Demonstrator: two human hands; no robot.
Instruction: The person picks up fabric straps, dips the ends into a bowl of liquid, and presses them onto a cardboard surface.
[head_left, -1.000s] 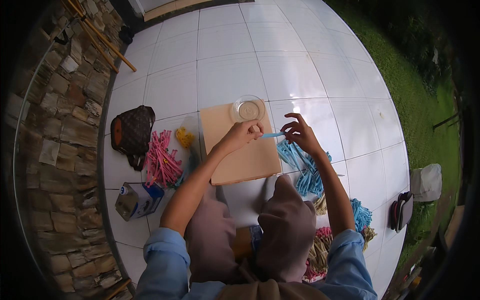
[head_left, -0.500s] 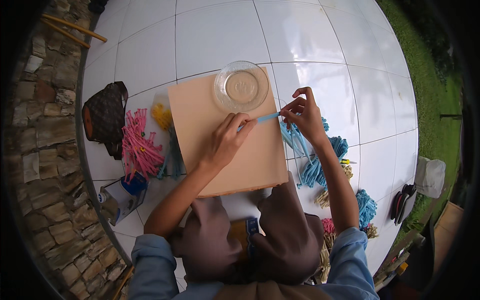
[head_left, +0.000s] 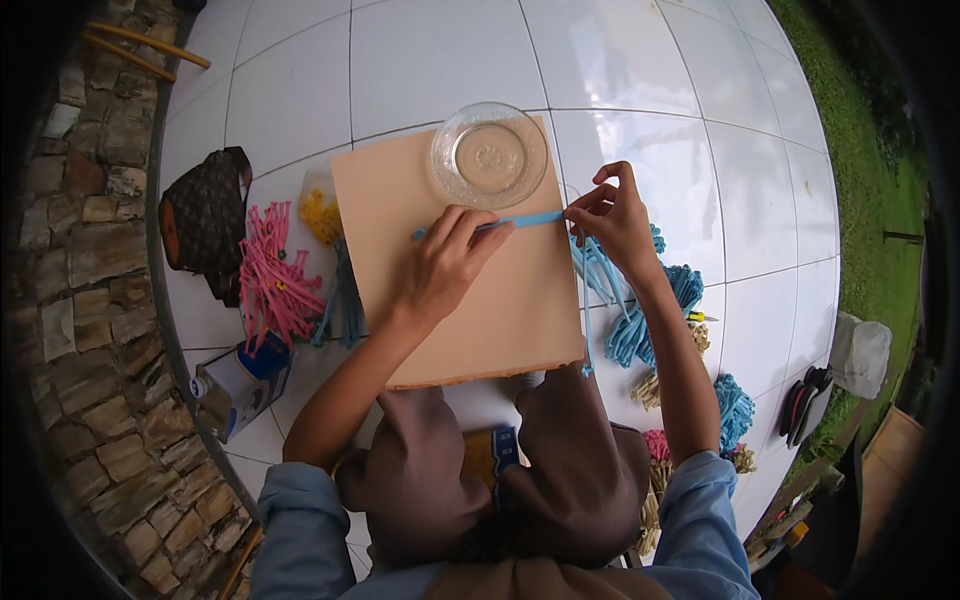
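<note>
Left of the flat, tan, four-sided board (head_left: pixel 510 310) is a pile of thin pink strips (head_left: pixel 278 285). Over the board, the left hand (head_left: pixel 445 258) grips a flat, light-blue strip (head_left: pixel 535 219). A round, clear glass plate (head_left: pixel 490 155) sits on the board's far part. By the board's right edge, the right hand (head_left: pixel 608 218) pinches the strip too. The step looks like holding it straight; the next move seems to need soft, steady fingers.
</note>
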